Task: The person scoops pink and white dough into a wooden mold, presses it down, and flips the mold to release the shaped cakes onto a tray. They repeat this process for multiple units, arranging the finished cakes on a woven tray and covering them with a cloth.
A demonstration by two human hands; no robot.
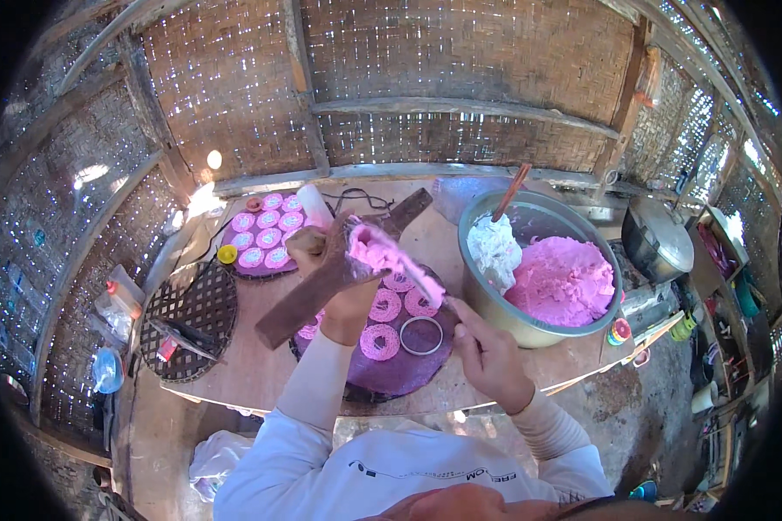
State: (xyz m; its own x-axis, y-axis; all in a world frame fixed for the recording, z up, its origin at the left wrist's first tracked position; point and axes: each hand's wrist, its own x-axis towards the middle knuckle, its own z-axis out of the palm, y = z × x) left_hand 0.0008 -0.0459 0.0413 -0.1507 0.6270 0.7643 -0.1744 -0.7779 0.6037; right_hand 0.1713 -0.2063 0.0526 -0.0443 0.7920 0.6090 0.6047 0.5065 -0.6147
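My left hand [307,247] is closed around a dark wooden press [297,306], a long bar with a wider middle, held tilted above the table. Pink dough [369,243] fills the opening in its middle. My right hand [493,360] grips a flat spatula [427,285] whose blade is coated with pink dough and reaches to the press. Under them, pink lacy dough rings [379,342] lie on a round purple mat [400,379], partly hidden by my left arm and the press. A thin metal ring [421,350] rests there too.
At right stands a large basin [539,334] with pink dough [560,282], white dough [493,247] and a wooden stick [513,191]. A second purple mat of pink-and-white rings [268,237] lies far left, beside a woven tray [191,313]. A lidded pot [658,239] stands far right.
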